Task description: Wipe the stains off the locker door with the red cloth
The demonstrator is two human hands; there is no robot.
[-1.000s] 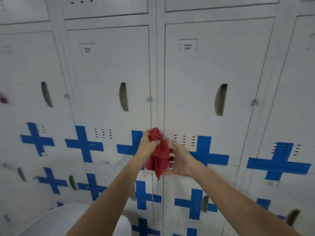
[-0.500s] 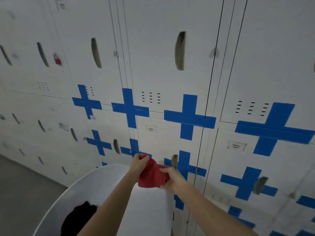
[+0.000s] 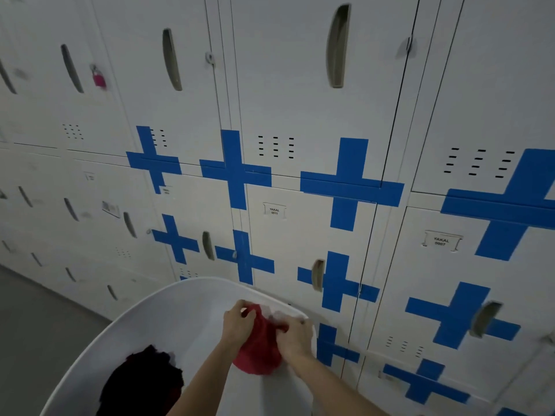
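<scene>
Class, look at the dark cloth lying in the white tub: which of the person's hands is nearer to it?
Left. The left hand is up and right of the dark cloth; the right hand is farther right, across the red cloth.

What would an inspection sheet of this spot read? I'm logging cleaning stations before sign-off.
Surface: locker doors, pale grey, crossed with blue tape; stains not discernible.
Job's things: red cloth, bunched, held over the white tub.
Clutter: dark item inside the tub; pink padlock on a far locker.
Grippers: left hand and right hand, both gripping the cloth.
Cables: nothing seen.
Surroundings: grey floor at left.
</scene>
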